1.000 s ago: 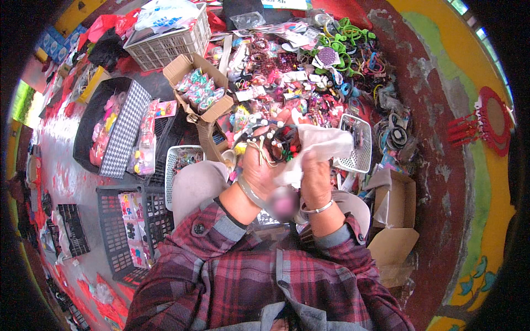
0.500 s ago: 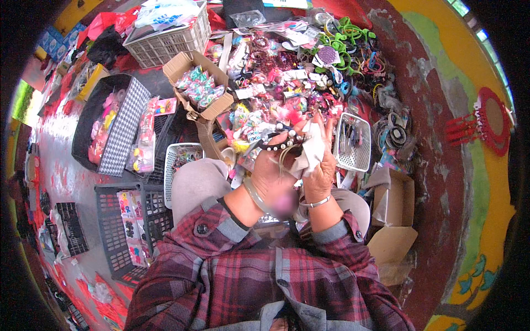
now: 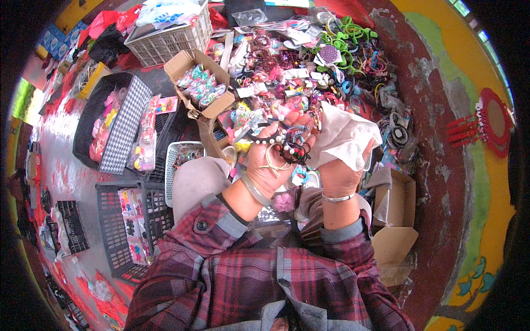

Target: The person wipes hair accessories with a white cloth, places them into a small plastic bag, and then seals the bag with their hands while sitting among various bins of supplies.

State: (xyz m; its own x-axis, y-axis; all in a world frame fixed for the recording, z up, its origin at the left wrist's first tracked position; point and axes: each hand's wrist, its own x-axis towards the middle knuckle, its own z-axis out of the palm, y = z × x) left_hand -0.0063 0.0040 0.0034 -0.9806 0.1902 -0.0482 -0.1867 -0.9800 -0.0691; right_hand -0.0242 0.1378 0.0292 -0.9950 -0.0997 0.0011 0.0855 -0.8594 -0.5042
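Palm up, my left hand holds a bunch of black hair ties with white pearl-like beads, and a pale loop lies across the palm. To its right, my right hand is closed on a white cloth, which spreads out and hides most of its fingers. Under the hands, near my lap, lies a pink fluffy piece. Beyond them is a heap of hair accessories, with green headbands at its far right.
Left of the heap stand a cardboard box of small packets, a houndstooth-patterned bin and a dark plastic crate. A light crate sits farther back. An open cardboard box is by my right knee, near the painted wall.
My right hand has moved right, away from the left, and the white cloth has opened out. My left palm now shows more fully, with the hair ties bunched on its fingers.
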